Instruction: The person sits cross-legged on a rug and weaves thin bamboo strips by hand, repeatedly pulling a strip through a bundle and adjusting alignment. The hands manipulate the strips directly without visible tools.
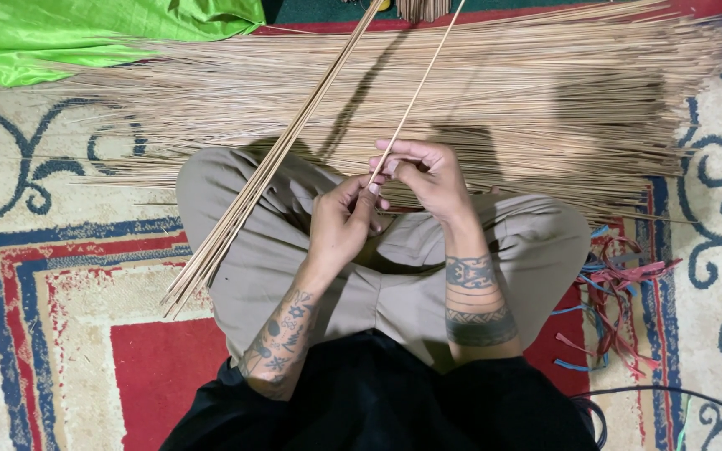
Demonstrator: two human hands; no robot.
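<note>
I have both forearms reaching forward over my crossed legs (394, 250), the hands meeting just above the knees. My left hand (340, 221) is curled, thumb and fingertips pinched together at the top. My right hand (428, 175) sits just beyond it, touching it, fingers bent inward in a pinch, wrist angled back toward my lap.

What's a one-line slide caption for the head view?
Seated cross-legged on a patterned rug, both hands, left hand and right hand, pinch one thin stick before a wide stick pile.
</note>
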